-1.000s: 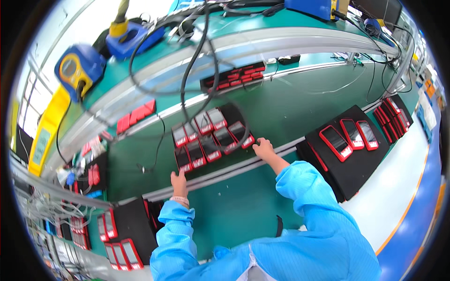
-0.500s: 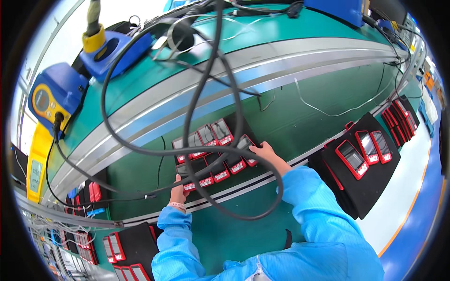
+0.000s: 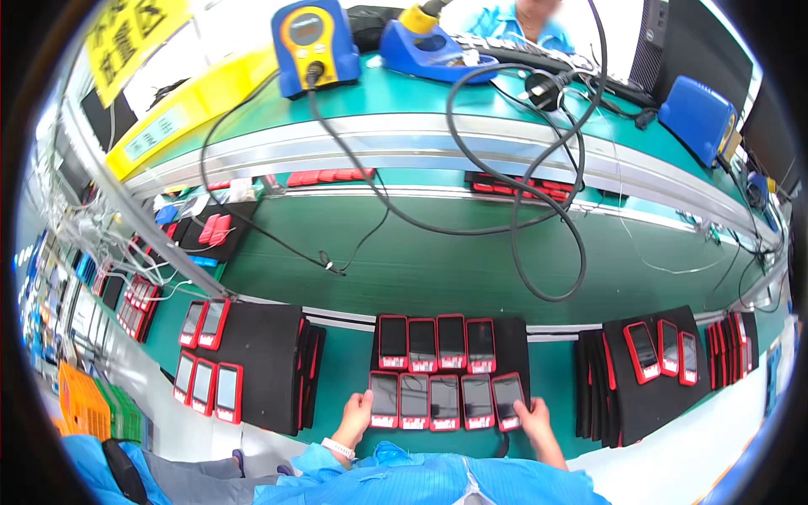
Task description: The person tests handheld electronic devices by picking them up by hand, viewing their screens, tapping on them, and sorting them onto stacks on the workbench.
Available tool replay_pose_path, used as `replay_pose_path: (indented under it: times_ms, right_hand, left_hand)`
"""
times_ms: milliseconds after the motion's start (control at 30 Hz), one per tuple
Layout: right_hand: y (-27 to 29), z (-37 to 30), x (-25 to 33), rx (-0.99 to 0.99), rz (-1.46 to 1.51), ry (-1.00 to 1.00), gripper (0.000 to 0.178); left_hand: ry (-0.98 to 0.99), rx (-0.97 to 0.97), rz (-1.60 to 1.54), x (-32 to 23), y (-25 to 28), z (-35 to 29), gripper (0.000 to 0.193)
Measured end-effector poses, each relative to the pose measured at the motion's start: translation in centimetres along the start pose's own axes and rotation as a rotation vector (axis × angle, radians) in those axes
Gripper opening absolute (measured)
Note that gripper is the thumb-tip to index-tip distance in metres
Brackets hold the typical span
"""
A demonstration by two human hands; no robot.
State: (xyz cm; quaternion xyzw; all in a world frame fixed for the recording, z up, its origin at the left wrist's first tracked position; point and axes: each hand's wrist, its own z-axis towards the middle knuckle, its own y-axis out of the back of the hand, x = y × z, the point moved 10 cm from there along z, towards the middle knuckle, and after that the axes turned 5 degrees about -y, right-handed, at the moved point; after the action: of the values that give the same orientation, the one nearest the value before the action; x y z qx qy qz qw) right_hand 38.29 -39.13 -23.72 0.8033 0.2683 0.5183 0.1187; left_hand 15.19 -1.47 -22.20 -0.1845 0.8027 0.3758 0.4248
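Observation:
A black flat tray (image 3: pixel 515 353) bears two rows of red-framed handheld devices with dark screens, such as the front middle device (image 3: pixel 444 401). It lies level at the near side of the green bench. My left hand (image 3: pixel 355 418), a pale band at its wrist, grips the tray's left edge beside the end device (image 3: pixel 384 399). At the opposite edge my right hand (image 3: pixel 537 421) is closed, its thumb against the front right device (image 3: pixel 507 400). The fingers under the tray are hidden.
Stacked black trays with devices stand left (image 3: pixel 261 362) and right (image 3: pixel 665 396). Behind a metal rail (image 3: pixel 404 160) are a blue-yellow soldering station (image 3: pixel 313 46), an iron holder (image 3: pixel 433 55) and a person (image 3: pixel 522 25). A looped black cable (image 3: pixel 515 244) hangs over the bench.
My view has swung left and levelled out. The tray, slanted in the picture before, now appears straight and close to my body, both hands still at its ends.

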Motion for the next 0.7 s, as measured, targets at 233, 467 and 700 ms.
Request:
replay_pose_path:
  times_ms: [233,467,700]
  right_hand:
    - [0.2,-4.3,4.0,-0.161,-0.555,0.188,0.067]
    - [-1.0,-3.4,4.6,-0.007,-0.721,0.193,0.065]
    - [-3.2,-2.7,2.1,0.314,0.050,-0.056,0.053]
  left_hand:
    - [-0.124,0.072,0.598,-2.5,-0.2,-4.3,0.061]
    - [-0.229,-0.087,0.498,-3.2,-1.1,-4.1,0.064]
    - [-0.125,-0.076,-0.300,0.8,-0.9,-2.1,0.041]
